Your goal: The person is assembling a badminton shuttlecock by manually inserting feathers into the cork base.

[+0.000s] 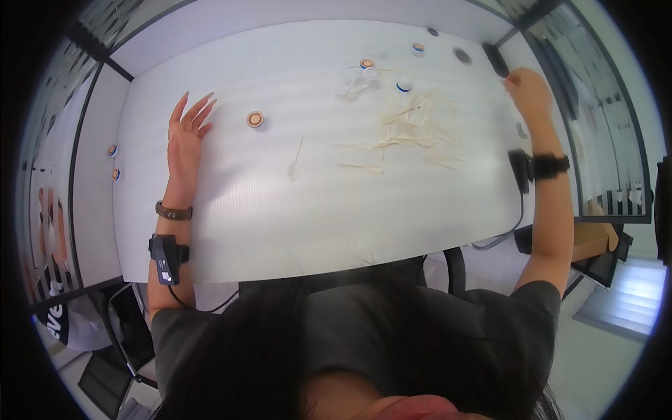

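My left hand [187, 133] is raised over the left side of the white table [252, 210], palm partly turned up, fingers spread and holding nothing. To its right stands a small round tub [255, 119] with a brown ringed top. At the right edge, my right hand [530, 94] has its fingers curled together beside a long black object [495, 60]. Whatever is between those fingers, if anything, is hidden. Between the hands lies a loose pile of thin pale sticks [409, 131], with several strays around it.
Behind the pile are a white tub with a blue band [404, 86], a brown-topped tub [367, 64] and crumpled clear plastic [355, 85]. Another small tub [418, 48] stands farther back, near a round table grommet [462, 55]. Panels border the table.
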Demonstrator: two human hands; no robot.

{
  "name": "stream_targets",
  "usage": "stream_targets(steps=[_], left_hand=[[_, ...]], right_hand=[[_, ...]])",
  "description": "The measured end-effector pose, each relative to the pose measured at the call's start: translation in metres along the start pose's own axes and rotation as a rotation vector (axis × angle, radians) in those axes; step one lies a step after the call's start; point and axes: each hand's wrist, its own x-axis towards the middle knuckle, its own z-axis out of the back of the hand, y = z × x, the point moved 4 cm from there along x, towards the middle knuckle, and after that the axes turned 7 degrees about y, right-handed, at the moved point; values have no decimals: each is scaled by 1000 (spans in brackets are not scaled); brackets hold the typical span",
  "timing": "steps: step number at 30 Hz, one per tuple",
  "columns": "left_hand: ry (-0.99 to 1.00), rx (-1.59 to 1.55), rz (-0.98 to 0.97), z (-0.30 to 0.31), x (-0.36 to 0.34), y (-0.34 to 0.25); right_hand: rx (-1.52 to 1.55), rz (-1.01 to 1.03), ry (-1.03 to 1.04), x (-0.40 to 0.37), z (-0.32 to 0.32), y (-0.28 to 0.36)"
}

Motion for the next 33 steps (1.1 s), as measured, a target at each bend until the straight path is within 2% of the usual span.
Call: stream_targets(steps=[2, 5, 8, 9, 13, 16, 17, 21, 22, 27, 30, 33], left_hand=[[-13, -9, -4, 1, -1, 0], [-30, -36, -10, 4, 0, 5], [-53, -68, -23, 4, 0, 7], [-65, -75, -27, 4, -1, 6], [-97, -109, -70, 2, 0, 4], [-90, -91, -79, 2, 1, 7], [-83, -93, -72, 2, 1, 7], [-32, -93, -62, -3, -1, 0], [-12, -92, -67, -6, 0, -3], [-30, 37, -33, -21, 0, -15], [-2, 67, -33, -20, -1, -15], [44, 68, -47, -15, -1, -12]], right_hand=[[516, -24, 164, -13, 5, 9], [882, -80, 322, -36, 6, 33], [1104, -131, 409, -52, -16, 52], [1146, -212, 473, -57, -23, 57], [1431, -246, 519, -65, -45, 74], [1515, -238, 396, -59, -64, 77], [1482, -209, 345, -57, -67, 80], [938, 226, 203, -46, -76, 106], [776, 290, 157, -46, -77, 115], [439, 521, 85, -47, -76, 158], [340, 530, 96, -52, -77, 167], [418, 507, 198, -50, -79, 166]])
